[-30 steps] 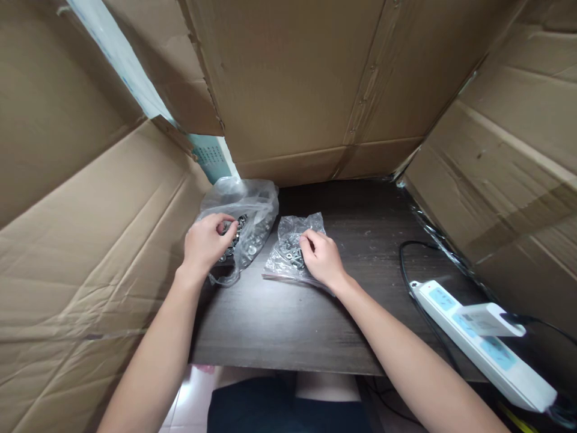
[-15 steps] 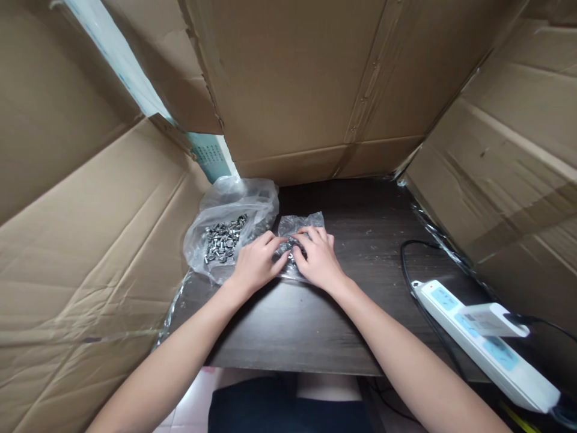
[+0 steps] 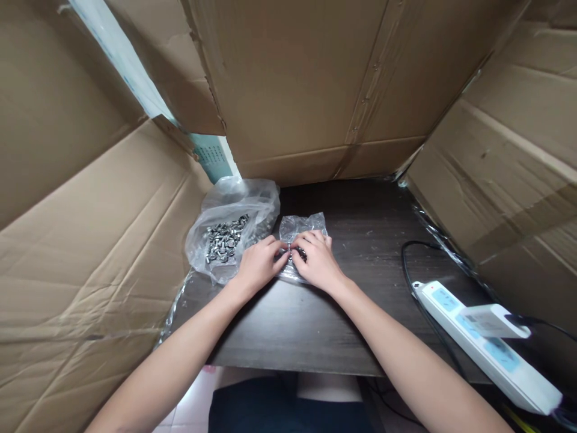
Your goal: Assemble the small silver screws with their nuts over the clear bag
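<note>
Meeting over one small bag (image 3: 302, 224): two hands (image 3: 258, 264) (image 3: 318, 260)

Table (image 3: 288, 337) dk brown w/ faint streaky wood grain, cardboard (image 3: 297, 72) lt brown/tan, big bag (image 3: 238, 189) cloudy see-thru, small bag (image 3: 301, 224) clear w/ whitish glints, screws (image 3: 223, 240) silver-grey w/ dk gaps btwn. Power strip (image 3: 523, 376) white w/ lt blue panels (image 3: 444, 299), plug (image 3: 491, 320) also white, cord (image 3: 404, 264) blk. Shorts (image 3: 288, 412) v. dk navy, floor (image 3: 187, 403) pale pinkish-white tile w/ thin lines, poster (image 3: 210, 157) teal-green w/ rows of dk print & white edge.
</note>
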`<state>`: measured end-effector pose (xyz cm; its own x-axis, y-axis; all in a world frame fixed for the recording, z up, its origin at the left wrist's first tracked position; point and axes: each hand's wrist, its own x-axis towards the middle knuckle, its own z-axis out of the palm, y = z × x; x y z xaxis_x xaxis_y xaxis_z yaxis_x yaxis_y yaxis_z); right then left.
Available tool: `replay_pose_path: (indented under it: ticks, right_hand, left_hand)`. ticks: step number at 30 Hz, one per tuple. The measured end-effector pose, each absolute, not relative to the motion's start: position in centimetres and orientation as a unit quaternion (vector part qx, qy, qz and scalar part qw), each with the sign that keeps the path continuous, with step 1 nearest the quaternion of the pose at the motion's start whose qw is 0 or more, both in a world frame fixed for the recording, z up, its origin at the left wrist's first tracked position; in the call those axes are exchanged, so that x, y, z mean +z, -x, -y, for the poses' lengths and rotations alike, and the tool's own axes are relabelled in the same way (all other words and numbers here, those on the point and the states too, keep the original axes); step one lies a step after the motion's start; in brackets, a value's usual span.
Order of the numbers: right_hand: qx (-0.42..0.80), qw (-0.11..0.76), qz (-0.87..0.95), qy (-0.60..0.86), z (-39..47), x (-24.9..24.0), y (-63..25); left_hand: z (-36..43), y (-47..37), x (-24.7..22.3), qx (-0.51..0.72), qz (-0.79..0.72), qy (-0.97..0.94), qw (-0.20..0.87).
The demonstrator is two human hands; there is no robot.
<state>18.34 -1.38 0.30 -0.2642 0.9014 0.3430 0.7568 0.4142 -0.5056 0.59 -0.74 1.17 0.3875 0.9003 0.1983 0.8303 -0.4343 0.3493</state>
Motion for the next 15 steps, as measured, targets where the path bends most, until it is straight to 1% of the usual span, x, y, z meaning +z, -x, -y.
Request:
replay_pose_path:
  ticks: [3,7,11,15]
  right_hand:
    - [0.129,0.314,0.781,0.524,1.36,0.37,-18.35]
    - [0.132,0.338,0.776,0.515,1.23,0.35,-18.43]
    - [0.143,0.318,0.798,0.492,1.07,0.01,-18.53]
    - [0.151,0.301,0.814,0.474,1.04,-0.22,-18.61]
  left_hand:
    - [0.62,-0.53,1.19,0.18,-0.506,-0.839,0.087]
    - [0.4,-0.4,1.11,0.162,-0.475,-0.864,0.044]
    - [0.22,-0.1,0.86,0.161,-0.438,-0.884,0.012]
    - [-0.03,0.3,0.46,0.18,-0.41,-0.894,0.011]
